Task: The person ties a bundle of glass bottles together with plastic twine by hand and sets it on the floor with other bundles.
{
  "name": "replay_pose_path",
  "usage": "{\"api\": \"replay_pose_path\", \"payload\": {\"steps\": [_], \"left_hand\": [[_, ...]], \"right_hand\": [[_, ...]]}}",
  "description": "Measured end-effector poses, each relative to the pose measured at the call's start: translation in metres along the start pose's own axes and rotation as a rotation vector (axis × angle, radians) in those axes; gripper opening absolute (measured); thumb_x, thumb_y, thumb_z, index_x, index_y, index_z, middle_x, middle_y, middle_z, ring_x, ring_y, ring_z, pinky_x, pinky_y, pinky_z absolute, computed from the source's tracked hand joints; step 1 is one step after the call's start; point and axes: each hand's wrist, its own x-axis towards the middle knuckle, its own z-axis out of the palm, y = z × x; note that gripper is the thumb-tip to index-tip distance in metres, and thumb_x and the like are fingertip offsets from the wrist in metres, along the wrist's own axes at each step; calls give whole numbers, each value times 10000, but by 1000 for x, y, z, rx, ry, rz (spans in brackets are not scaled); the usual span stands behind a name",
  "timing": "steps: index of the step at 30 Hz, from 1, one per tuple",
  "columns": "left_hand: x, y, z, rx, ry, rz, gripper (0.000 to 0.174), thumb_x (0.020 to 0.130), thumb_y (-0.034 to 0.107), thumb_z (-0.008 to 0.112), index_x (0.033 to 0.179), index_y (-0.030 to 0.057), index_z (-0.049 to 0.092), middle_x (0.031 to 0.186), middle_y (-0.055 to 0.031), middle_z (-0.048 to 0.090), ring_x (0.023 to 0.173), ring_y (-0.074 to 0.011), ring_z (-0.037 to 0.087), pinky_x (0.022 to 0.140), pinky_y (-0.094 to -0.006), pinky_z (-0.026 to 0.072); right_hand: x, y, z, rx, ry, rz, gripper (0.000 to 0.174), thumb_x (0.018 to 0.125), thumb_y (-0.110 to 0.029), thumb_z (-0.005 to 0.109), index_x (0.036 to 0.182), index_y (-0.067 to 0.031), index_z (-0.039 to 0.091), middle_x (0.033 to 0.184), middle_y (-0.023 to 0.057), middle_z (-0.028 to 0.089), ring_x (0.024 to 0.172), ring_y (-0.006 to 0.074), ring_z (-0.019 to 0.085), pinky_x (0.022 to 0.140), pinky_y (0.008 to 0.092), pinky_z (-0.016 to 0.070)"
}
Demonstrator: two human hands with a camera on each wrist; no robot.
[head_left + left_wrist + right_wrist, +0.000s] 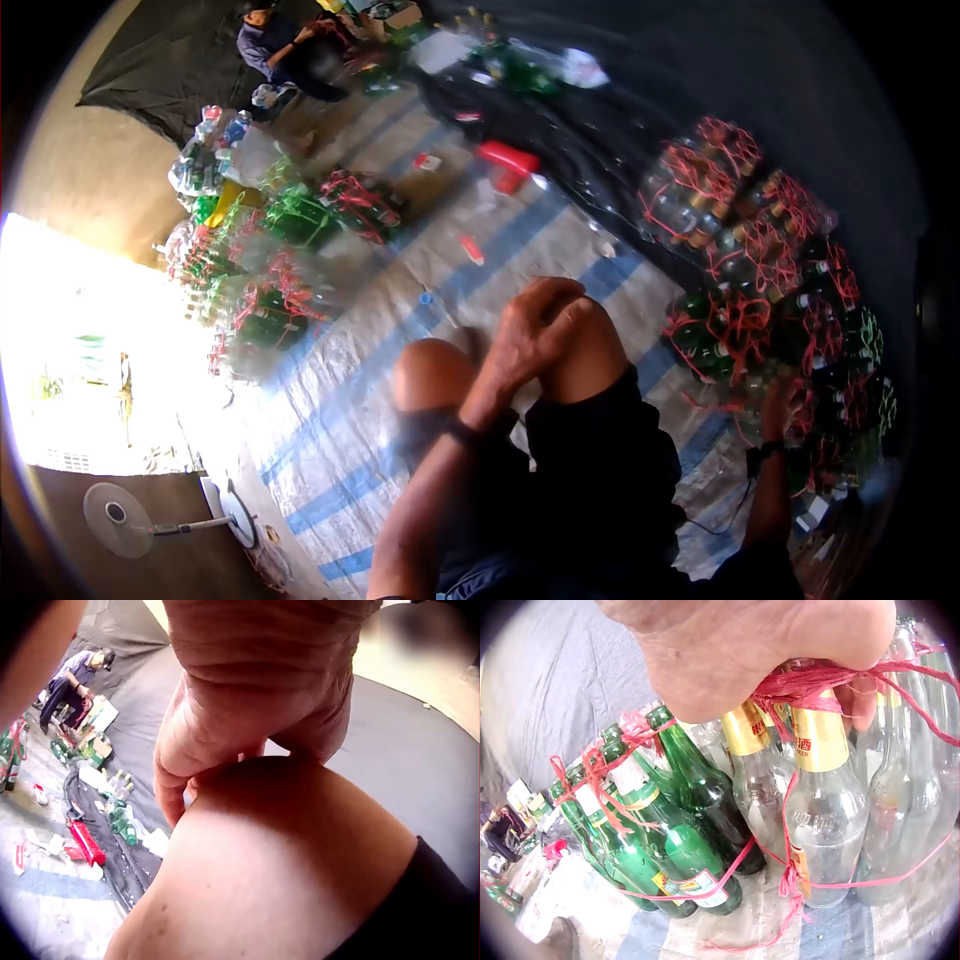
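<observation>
Roughly, R hand [735, 652] gripping twine [810, 681] on clear bottles [825, 802], green bundle [667, 840] beside (prob. touching), L hand [255, 697] relaxed on knee [285, 855].

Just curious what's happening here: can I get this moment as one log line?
left hand: rests on knee | right hand: grips red string on clear bottles | green bottles: beside

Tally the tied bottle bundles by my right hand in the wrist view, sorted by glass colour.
Green-glass bundle: 1
Clear-glass bundle, gripped at its red string by the right hand: 1
Total: 2
</observation>
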Motion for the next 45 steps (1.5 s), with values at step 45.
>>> {"api": "replay_pose_path", "payload": {"steps": [45], "left_hand": [[4,-35,13,-185,54,75,462,1057,365,691,1308,-19,738,1264,-196,761,1258,-304,704,1127,-417,517]], "right_hand": [[42,33,32,-292,-129,-43,989,997,-797,552,1748,-226,253,1646,387,330,1432,611,428,1105,716,459]]}}
